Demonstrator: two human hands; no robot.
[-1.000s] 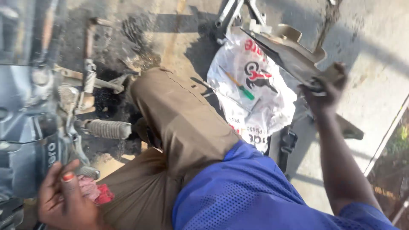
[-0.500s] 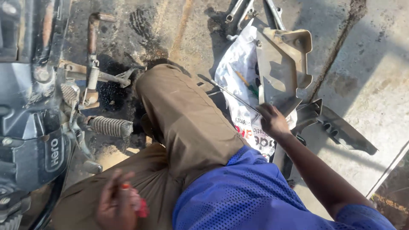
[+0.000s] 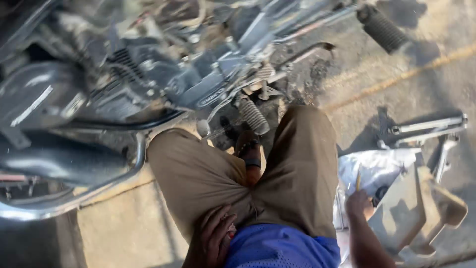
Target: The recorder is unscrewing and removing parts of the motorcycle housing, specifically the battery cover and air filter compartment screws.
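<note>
I squat beside a motorcycle engine (image 3: 148,79) in tan trousers (image 3: 198,173) and a blue shirt. My left hand (image 3: 213,240) rests on my left thigh, its fingers curled over a small red object (image 3: 229,229). Low at my right side, my right hand (image 3: 359,204) grips a thin yellowish tool (image 3: 358,181) that points up. This hand is over a white plastic bag (image 3: 382,166) on the ground. A beige plastic panel (image 3: 431,208) lies just right of the hand, apart from it.
A ribbed footpeg (image 3: 254,115) sticks out of the motorcycle right in front of my knees. A second footpeg (image 3: 383,27) shows at the top right. A metal bracket part (image 3: 429,126) lies on the concrete beyond the bag. A chrome exhaust pipe (image 3: 74,193) runs low on the left.
My view has swung left from the bag toward the motorcycle. My right hand has come off the beige panel and now holds the thin tool. My left hand has moved onto my thigh.
</note>
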